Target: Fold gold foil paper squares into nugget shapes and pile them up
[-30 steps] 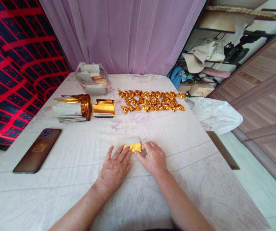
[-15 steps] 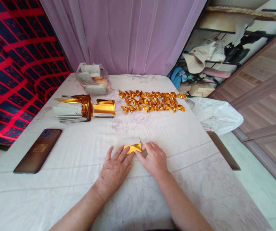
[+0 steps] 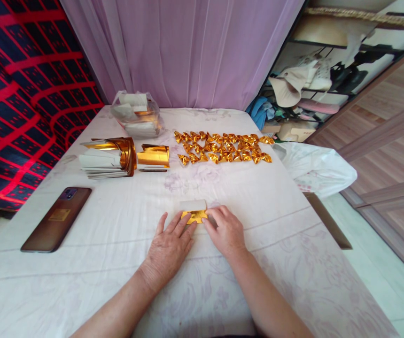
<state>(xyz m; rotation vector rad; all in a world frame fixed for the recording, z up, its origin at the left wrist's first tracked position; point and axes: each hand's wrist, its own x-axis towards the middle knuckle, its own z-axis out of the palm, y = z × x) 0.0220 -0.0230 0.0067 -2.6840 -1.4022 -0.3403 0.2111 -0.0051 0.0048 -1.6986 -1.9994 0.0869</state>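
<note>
A small sheet of gold foil paper (image 3: 197, 216), with a whitish flap (image 3: 192, 205) folded at its far side, lies on the cloth-covered table in front of me. My left hand (image 3: 171, 241) lies flat with its fingers spread, the fingertips pressing on the paper's left and near part. At the right end of the same sheet, my right hand (image 3: 226, 230) pinches the edge between thumb and forefinger, its other fingers curled. Beyond the hands, several folded gold foil pieces (image 3: 219, 148) sit in rows. To their left is a short stack of gold sheets (image 3: 153, 156).
A larger fanned stack of foil paper (image 3: 105, 159) stands at the left, with a clear plastic bag of more sheets (image 3: 136, 115) behind it. Near the left edge lies a phone (image 3: 57, 220). A white plastic bag (image 3: 323, 169) hangs by the table's right side, below cluttered shelves (image 3: 304, 89).
My right thumb has shifted slightly right and up along the paper's near edge, toward its right corner. The left hand has stayed in place.
</note>
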